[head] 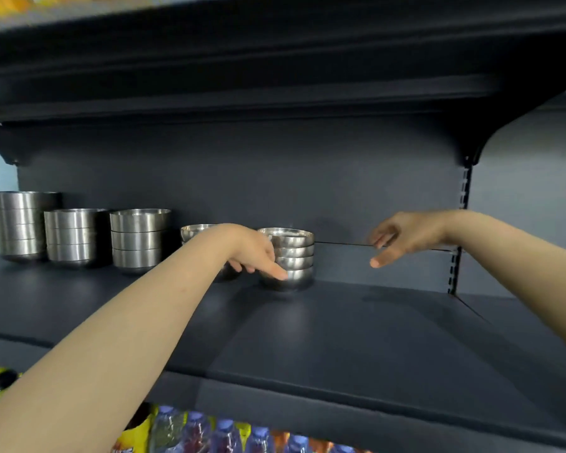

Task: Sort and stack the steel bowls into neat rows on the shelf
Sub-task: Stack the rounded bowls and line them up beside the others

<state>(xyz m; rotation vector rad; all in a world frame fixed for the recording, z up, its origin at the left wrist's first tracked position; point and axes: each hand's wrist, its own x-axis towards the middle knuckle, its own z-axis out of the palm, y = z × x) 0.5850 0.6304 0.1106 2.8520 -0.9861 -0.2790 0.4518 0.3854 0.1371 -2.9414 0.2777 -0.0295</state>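
Note:
Along the back of a dark shelf (340, 338) stand several stacks of steel bowls. Three straight-walled stacks are at the left (18, 223), (74, 235), (138, 238). A stack of round bowls (291, 256) stands near the middle, and another round stack (195, 232) is mostly hidden behind my left wrist. My left hand (254, 253) rests its fingertips on the lowest bowl of the middle stack, fingers spread, gripping nothing. My right hand (402, 237) hovers to the right of that stack, apart from it, fingers spread and holding nothing.
An upper shelf (275, 76) overhangs close above. A slotted upright (461, 230) and bracket stand at the right. Below the shelf edge are bottles with purple caps (223, 433) and yellow packets (134, 433). The shelf front and right half hold nothing.

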